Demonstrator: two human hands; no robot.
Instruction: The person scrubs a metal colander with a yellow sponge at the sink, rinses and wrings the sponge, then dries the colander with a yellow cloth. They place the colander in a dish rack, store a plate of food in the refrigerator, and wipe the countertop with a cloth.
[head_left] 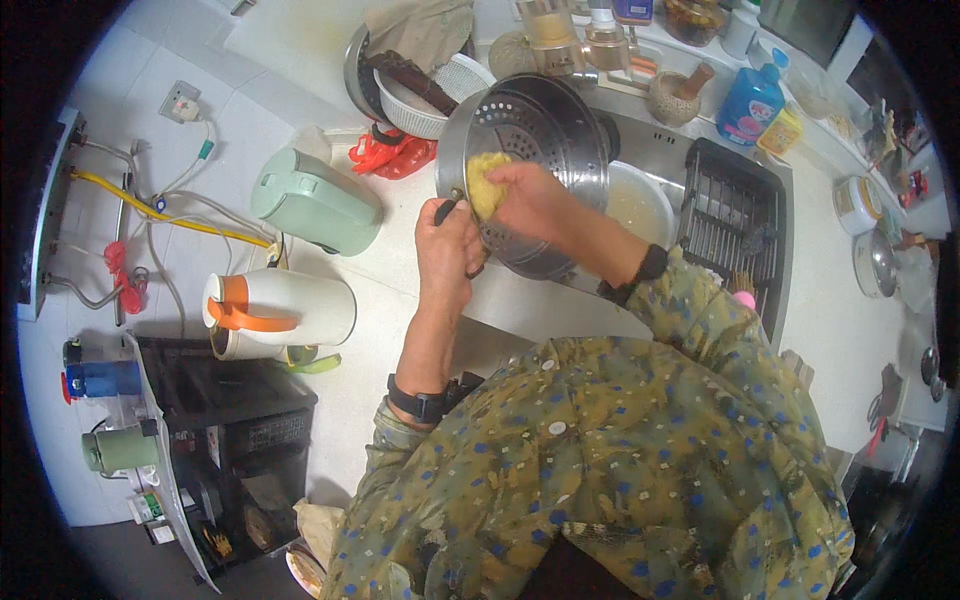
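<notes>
Patterned shirt (590, 450) nearest. Your left hand (447, 245) clamped on steel steamer (575, 150) by black handle (446, 211), tilted beside white basin (655, 182); right hand (530, 204) gripping yellow scrubber (486, 188). Suggest: brace firmly, overlap strokes.

i have one left hand (447, 242), one right hand (530, 205), one yellow scrubber (486, 185), one pot with holes (545, 125), and near the counter's (388, 285) left edge, one green kettle (320, 207) and one white jug (312, 308).
</notes>
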